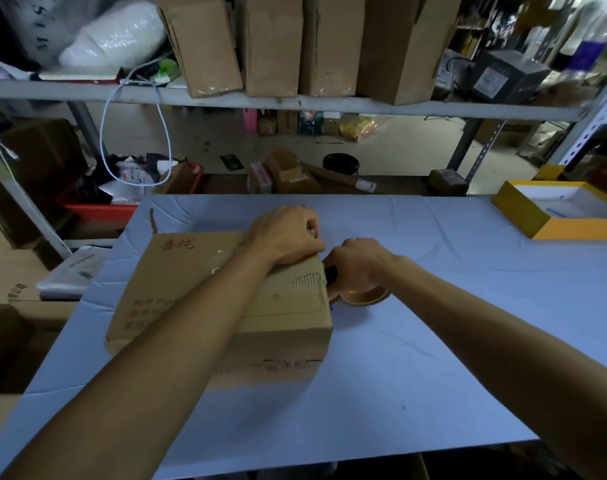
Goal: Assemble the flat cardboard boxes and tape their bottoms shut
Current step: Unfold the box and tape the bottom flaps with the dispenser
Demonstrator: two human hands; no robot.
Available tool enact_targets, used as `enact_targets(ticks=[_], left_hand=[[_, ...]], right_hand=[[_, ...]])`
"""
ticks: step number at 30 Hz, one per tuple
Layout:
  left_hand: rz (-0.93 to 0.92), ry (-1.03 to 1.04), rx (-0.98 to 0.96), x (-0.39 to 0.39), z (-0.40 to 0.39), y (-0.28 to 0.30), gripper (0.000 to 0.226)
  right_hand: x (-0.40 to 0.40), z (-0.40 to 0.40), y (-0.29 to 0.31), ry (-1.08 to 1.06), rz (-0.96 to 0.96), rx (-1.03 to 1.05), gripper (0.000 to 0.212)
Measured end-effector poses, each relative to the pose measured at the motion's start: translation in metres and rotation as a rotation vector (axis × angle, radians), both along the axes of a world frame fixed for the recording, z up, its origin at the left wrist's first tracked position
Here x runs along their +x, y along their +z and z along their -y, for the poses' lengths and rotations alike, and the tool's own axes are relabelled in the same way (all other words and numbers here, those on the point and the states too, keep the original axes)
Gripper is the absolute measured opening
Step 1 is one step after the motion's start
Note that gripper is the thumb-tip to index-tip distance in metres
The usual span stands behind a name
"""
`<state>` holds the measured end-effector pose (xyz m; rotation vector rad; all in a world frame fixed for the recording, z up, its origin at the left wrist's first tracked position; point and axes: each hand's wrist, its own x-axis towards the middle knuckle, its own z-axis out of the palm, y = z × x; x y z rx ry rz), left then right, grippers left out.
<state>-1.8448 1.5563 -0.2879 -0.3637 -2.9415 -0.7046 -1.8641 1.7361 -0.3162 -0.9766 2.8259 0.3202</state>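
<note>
The cardboard box (222, 306) on the table is plain tan-brown, with red printed characters near its far left corner and down its near left side, a faint row of dark vertical lines toward its right edge, and more red print along its near face. The table cover (433, 341) is pale blue-lilac with light creases. The tape roll (364, 295) just right of the box is brownish-orange, and the dispenser part beside it shows dark blue. At the far right sits a tray (524, 216) with yellow walls and a white inside. A red-orange crate (97, 211) stands at the far left. The boxes on the shelf (330, 46) are plain brown.
</note>
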Motion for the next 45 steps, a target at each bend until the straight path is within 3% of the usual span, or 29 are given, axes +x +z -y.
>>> enact_targets(ticks=[3,8,12,14,16,20,24,29,31,34,39,45], left_hand=[[0.014,-0.009,-0.008,-0.002,0.003,-0.003,0.017],[0.021,-0.004,0.037,0.000,0.004,-0.002,0.026],[-0.289,0.142,0.111,0.013,-0.001,0.017,0.026],[-0.303,0.100,0.143,0.025,-0.008,0.033,0.025],[-0.102,0.051,0.261,0.040,-0.018,0.046,0.025],[0.460,0.076,0.794,0.076,-0.028,0.049,0.016],[0.567,0.079,1.059,0.095,-0.016,0.042,0.019],[0.597,0.144,1.215,0.095,-0.003,0.045,0.029],[0.608,0.138,1.217,0.095,0.000,0.047,0.031],[0.561,0.110,1.170,0.097,0.002,0.046,0.012],[0.518,0.175,1.156,0.097,-0.003,0.046,0.007],[0.375,0.296,0.888,0.094,-0.001,0.042,0.012]], right_hand=[[0.001,-0.014,-0.004,-0.095,0.090,-0.109,0.057],[0.007,-0.067,0.024,-0.262,0.046,-0.272,0.072],[0.030,-0.104,0.054,-0.350,0.018,-0.548,0.075],[0.046,-0.108,0.064,-0.340,0.028,-0.705,0.076],[0.059,-0.106,0.069,-0.330,0.077,-0.868,0.071],[0.074,-0.090,0.074,-0.281,0.144,-1.050,0.065],[0.079,-0.072,0.074,-0.243,0.203,-1.078,0.070],[0.083,-0.055,0.074,-0.213,0.217,-1.085,0.065],[0.085,-0.051,0.076,-0.218,0.214,-1.085,0.058],[0.086,-0.048,0.078,-0.210,0.207,-1.083,0.051],[0.084,-0.044,0.076,-0.191,0.220,-1.084,0.063],[0.079,-0.042,0.076,-0.167,0.226,-1.049,0.068]])
